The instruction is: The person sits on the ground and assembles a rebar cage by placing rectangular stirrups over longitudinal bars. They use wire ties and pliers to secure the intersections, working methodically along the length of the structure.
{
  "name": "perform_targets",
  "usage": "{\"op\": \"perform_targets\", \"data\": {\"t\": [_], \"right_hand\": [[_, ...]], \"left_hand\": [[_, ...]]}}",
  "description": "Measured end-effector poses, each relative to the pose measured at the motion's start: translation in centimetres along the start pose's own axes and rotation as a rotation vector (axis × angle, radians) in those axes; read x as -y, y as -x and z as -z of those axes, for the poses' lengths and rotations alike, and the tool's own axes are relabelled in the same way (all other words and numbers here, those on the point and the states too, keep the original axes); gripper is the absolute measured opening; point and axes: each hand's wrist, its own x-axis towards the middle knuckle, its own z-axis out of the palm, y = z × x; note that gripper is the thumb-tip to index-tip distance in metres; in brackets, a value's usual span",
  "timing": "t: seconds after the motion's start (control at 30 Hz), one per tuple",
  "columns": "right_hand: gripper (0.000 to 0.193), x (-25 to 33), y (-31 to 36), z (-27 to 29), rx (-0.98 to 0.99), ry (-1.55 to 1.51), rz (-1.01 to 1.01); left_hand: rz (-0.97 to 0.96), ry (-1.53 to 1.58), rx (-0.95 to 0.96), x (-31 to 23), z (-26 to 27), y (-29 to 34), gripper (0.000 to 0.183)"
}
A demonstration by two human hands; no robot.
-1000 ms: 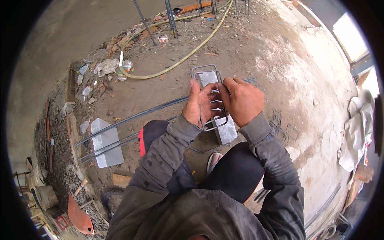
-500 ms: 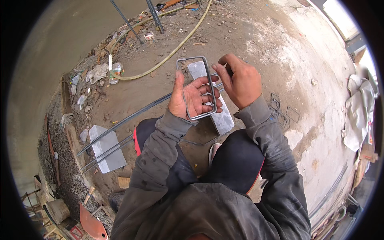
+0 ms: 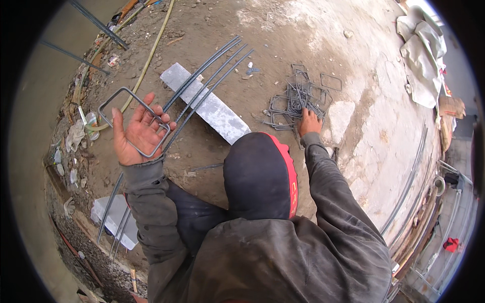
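Note:
My left hand (image 3: 135,137) is palm up, holding a rectangular rebar stirrup (image 3: 115,95) that loops around its fingers and palm. Far to the right, my right hand (image 3: 309,123) reaches down to the near edge of a tangled pile of rebar stirrups (image 3: 295,98). Its fingers are bent and closed on a stirrup there, though their tips are partly hidden among the wires. Several long ribbed steel bars (image 3: 204,93) lie slantwise between the hands, passing behind my left hand. They rest across a grey concrete block (image 3: 220,117) and a second pale block (image 3: 132,230) at lower left.
A yellowish hose (image 3: 151,56) curves over the ground at upper left, near steel rods (image 3: 98,22) and scattered litter (image 3: 76,135). At far right are a crumpled pale sheet (image 3: 423,60) and long thin bars (image 3: 411,174). My bent knee (image 3: 257,177) is below the concrete block.
My view and body have turned right. The right hand has moved from beside the left hand out to the stirrup pile. My left hand still holds its stirrup, now left of the concrete block.

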Motion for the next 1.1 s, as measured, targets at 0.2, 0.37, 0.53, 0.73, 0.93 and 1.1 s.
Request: {"op": "perform_targets", "data": {"t": [0.2, 0.37, 0.53, 0.73, 0.93, 1.1], "right_hand": [[0.032, -1.4, -6.6, 14.9, 0.018, -0.279, -0.061], [0.041, -2.2, -7.4, 26.9, -0.074, -0.218, 0.113], [0.043, -4.2, -8.5, 25.2, 0.752, 0.063, 0.455], [0.031, -10.0, -11.2, 10.6, 0.012, -0.370, 0.037], [0.048, -1.3, -13.9, -2.4, 0.298, -0.247, -0.409], [0.034, -0.7, -14.3, 2.9, 0.271, -0.099, -0.143]], "left_hand": [[-0.031, -0.067, -0.054, 0.2, -1.1, 0.3, 0.087], [-0.043, -0.096, -0.084, 0.8, -1.8, 0.2, 0.083], [0.018, -0.090, -0.026, 1.7, -1.9, -1.1, 0.080], [-0.007, -0.106, 0.027, 2.1, -2.1, -1.5, 0.079], [0.007, -0.138, -0.030, 2.8, -2.0, -1.9, 0.079], [-0.032, -0.149, -0.063, 2.1, -1.8, -0.4, 0.078]]}}
